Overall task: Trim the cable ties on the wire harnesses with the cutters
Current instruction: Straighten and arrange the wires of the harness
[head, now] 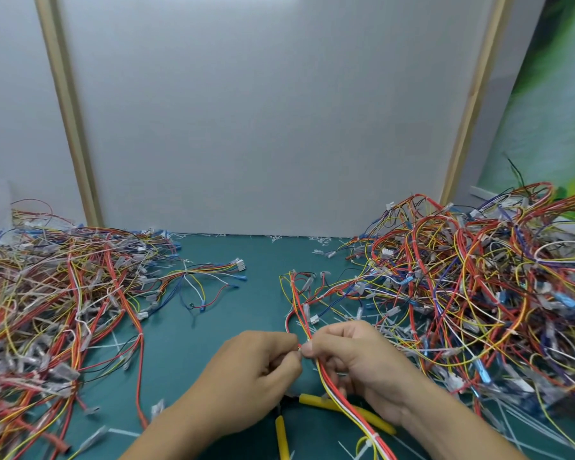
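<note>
My left hand [256, 370] and my right hand [356, 360] meet at the front middle of the green mat. Both pinch one wire harness [329, 383] of red, yellow and white wires, at a spot where a small white cable tie [300, 349] sits between my fingertips. The harness runs from near the mat's middle down past my right wrist, with another white tie [372, 438] lower on it. The yellow-handled cutters [312, 401] lie on the mat beneath my hands, partly hidden, with no hand on them.
A big heap of harnesses [54, 293] fills the left side and a taller heap [485, 287] the right. One loose harness [206, 277] lies at mid-left. Cut white tie ends [120, 343] litter the green mat [213, 343]. A white board [273, 127] stands behind.
</note>
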